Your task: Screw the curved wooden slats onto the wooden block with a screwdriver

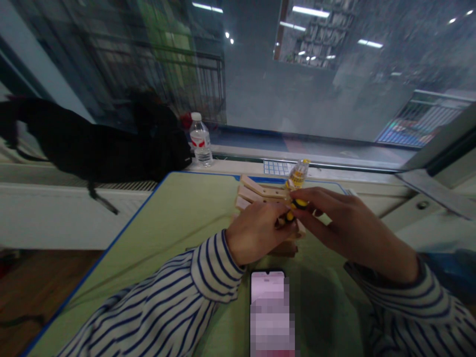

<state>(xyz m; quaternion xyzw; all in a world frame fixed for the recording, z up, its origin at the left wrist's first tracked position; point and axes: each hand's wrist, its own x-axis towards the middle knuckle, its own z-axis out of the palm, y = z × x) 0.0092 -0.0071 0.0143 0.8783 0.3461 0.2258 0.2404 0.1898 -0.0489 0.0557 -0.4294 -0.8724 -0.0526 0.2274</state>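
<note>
My right hand [330,210] comes in from the right, its thumb and fingers pinching a small yellow-and-black piece [300,203]. Close against it, my left hand [258,228] has its fingers closed around another small yellow-and-black piece [289,215], mostly covered by the fingers. Whether the two pieces are joined I cannot tell. Beneath and behind the hands lie several pale wooden parts [250,193] with small holes, fanned out to the left. My left hand partly hides them.
A phone [269,312] lies on the green table [178,208] nearer to me. At the far edge stands a clear bottle with a yellow label [298,173]. A water bottle [201,144] and black bag [111,148] sit on the sill by the window.
</note>
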